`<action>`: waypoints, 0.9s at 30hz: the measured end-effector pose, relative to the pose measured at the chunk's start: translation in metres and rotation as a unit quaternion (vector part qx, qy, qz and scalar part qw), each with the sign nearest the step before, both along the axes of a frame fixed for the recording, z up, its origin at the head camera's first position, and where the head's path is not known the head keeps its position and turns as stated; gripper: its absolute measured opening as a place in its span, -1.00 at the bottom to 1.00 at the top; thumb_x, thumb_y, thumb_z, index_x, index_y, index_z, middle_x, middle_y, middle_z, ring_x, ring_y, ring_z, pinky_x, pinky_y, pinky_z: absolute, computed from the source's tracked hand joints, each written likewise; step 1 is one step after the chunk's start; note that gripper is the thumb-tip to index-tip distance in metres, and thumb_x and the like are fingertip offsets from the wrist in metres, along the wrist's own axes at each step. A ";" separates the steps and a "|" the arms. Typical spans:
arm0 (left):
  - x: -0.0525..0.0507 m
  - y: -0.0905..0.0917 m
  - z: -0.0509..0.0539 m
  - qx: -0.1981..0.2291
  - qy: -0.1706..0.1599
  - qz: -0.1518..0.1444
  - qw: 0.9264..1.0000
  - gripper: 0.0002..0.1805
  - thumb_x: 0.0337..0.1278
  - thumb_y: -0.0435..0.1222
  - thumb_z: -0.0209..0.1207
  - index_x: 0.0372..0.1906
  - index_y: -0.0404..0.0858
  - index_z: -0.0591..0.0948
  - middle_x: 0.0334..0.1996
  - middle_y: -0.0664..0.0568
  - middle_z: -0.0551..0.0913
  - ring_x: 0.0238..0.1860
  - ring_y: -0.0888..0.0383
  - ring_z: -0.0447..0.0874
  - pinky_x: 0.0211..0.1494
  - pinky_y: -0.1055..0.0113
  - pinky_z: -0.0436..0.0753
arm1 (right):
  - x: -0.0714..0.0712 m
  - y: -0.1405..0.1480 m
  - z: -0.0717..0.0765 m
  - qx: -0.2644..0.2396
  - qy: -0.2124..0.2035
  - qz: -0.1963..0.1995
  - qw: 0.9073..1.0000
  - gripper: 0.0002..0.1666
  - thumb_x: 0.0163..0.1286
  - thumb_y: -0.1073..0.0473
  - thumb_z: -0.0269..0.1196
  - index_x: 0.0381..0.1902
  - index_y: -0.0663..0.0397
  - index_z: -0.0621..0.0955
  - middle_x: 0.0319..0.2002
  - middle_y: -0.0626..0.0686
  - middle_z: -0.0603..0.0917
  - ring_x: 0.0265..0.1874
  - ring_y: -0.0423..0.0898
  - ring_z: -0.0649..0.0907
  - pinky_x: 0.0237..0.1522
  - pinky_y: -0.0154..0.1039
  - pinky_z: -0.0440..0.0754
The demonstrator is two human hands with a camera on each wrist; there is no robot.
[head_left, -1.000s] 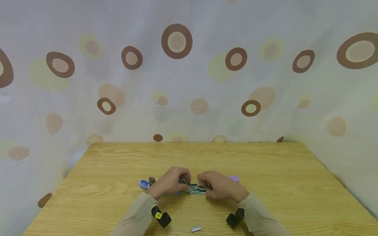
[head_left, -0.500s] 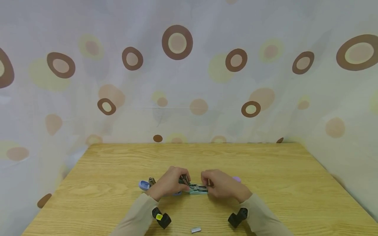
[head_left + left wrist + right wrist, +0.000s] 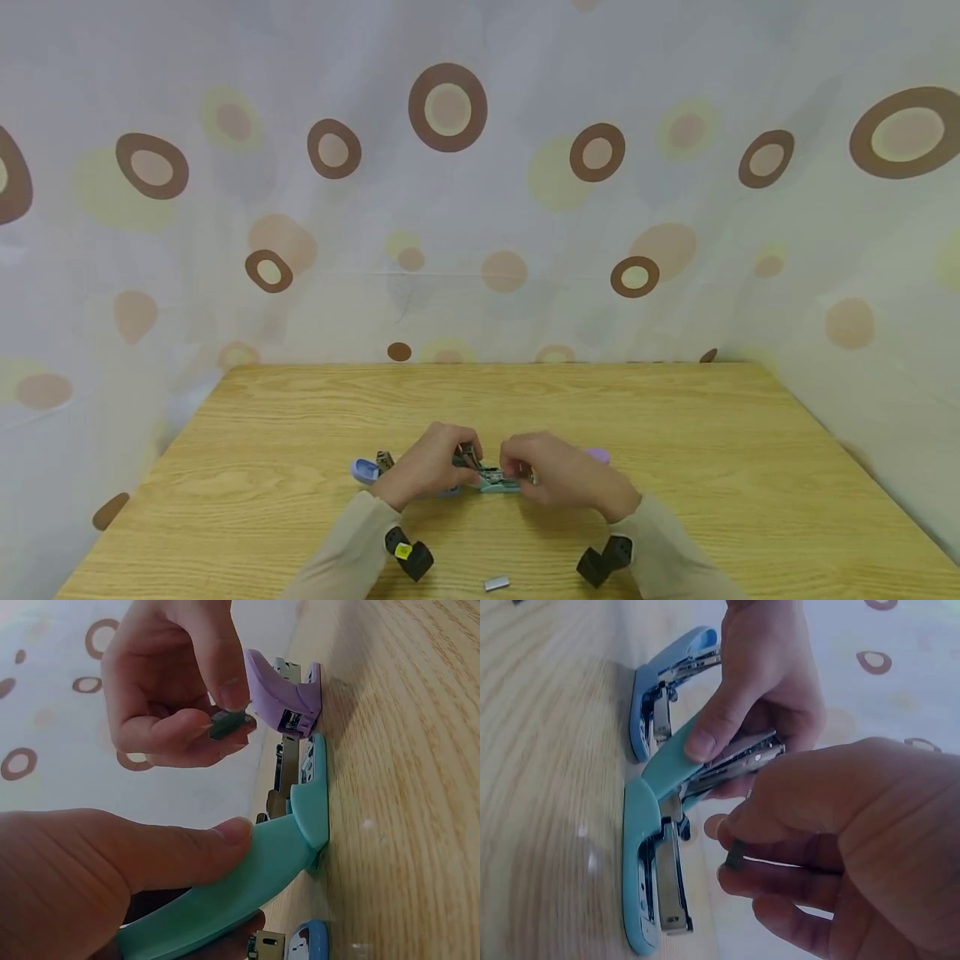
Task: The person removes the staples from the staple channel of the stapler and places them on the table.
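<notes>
A teal stapler (image 3: 638, 870) stands opened on the table, its metal magazine exposed. My left hand (image 3: 435, 462) grips its raised upper arm, thumb on top, as the left wrist view shows. Between thumb and fingers, my right hand (image 3: 169, 682) pinches a small dark strip of staples (image 3: 227, 724), held above the stapler's base and apart from it in the right wrist view. The right hand's other fingers are loosely bent.
A blue stapler (image 3: 639, 712), also opened, lies to the left of the teal one. On the right is a purple stapler (image 3: 281, 696). A small silvery staple strip (image 3: 497, 583) lies near the front edge of the wooden table (image 3: 300, 417).
My right hand shifted slightly right, then back left over the teal stapler's base. The left hand keeps its grip in nearly the same place.
</notes>
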State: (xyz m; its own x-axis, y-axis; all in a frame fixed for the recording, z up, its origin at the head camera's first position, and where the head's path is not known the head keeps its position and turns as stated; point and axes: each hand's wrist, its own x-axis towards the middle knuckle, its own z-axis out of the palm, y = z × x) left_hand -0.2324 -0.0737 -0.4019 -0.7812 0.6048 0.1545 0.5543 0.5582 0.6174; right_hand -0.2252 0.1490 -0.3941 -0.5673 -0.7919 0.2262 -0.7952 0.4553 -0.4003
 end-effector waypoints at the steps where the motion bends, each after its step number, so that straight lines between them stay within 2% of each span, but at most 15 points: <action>1: 0.000 0.000 0.000 0.000 0.002 -0.003 1.000 -0.82 -0.06 -0.39 0.40 -0.31 -0.27 0.64 -0.43 0.05 0.67 -0.45 0.30 0.60 -0.39 0.47 0.55 | 0.002 -0.001 0.001 0.005 -0.006 -0.004 1.000 -0.78 0.16 0.48 0.21 -0.39 0.05 0.51 -0.43 -0.12 0.53 -0.47 -0.27 0.47 -0.37 -0.45 0.48; 4: -0.001 0.001 0.000 -0.002 0.010 -0.008 1.000 -0.81 -0.06 -0.39 0.40 -0.30 -0.29 0.64 -0.40 0.02 0.68 -0.42 0.24 0.62 -0.37 0.45 0.55 | 0.008 -0.003 0.005 0.021 -0.022 -0.019 0.999 -0.79 0.19 0.47 0.21 -0.33 0.07 0.52 -0.38 -0.09 0.56 -0.43 -0.30 0.47 -0.33 -0.44 0.50; 7: -0.002 0.002 -0.001 -0.004 0.015 -0.011 1.000 -0.81 -0.06 -0.40 0.40 -0.30 -0.29 0.64 -0.39 0.01 0.68 -0.39 0.21 0.64 -0.35 0.44 0.56 | 0.014 -0.004 0.010 0.034 -0.029 -0.017 0.999 -0.80 0.21 0.46 0.20 -0.29 0.09 0.56 -0.36 -0.06 0.59 -0.43 -0.31 0.47 -0.33 -0.43 0.50; 11: -0.003 0.002 -0.002 -0.010 0.024 -0.009 1.000 -0.82 -0.06 -0.38 0.41 -0.31 -0.27 0.65 -0.37 0.02 0.69 -0.36 0.20 0.65 -0.30 0.42 0.58 | 0.023 -0.008 0.015 0.050 -0.037 0.011 0.998 -0.84 0.27 0.43 0.19 -0.27 0.11 0.63 -0.35 -0.08 0.61 -0.42 -0.35 0.48 -0.32 -0.48 0.51; 15: -0.003 0.001 -0.002 -0.012 0.026 -0.006 1.000 -0.83 -0.04 -0.37 0.40 -0.31 -0.26 0.65 -0.37 0.04 0.69 -0.35 0.22 0.65 -0.27 0.42 0.58 | 0.032 -0.012 0.017 0.062 -0.051 0.022 0.996 -0.82 0.28 0.41 0.19 -0.26 0.08 0.66 -0.33 -0.12 0.59 -0.41 -0.37 0.48 -0.31 -0.51 0.50; 22: -0.002 0.000 -0.003 -0.007 0.018 -0.005 1.000 -0.84 -0.03 -0.36 0.40 -0.31 -0.24 0.65 -0.37 0.05 0.69 -0.37 0.27 0.63 -0.29 0.43 0.58 | 0.049 -0.008 0.005 0.084 -0.065 0.029 0.994 -0.82 0.20 0.41 0.24 -0.33 0.04 0.66 -0.47 -0.22 0.47 -0.50 -0.42 0.35 -0.42 -0.53 0.41; 27: -0.002 -0.001 -0.004 -0.009 0.013 -0.003 1.000 -0.84 -0.03 -0.36 0.40 -0.32 -0.23 0.65 -0.38 0.06 0.68 -0.38 0.28 0.62 -0.29 0.43 0.57 | 0.056 -0.001 -0.008 0.082 -0.065 0.037 0.994 -0.79 0.16 0.42 0.24 -0.35 0.01 0.64 -0.46 -0.25 0.45 -0.49 -0.44 0.34 -0.41 -0.56 0.41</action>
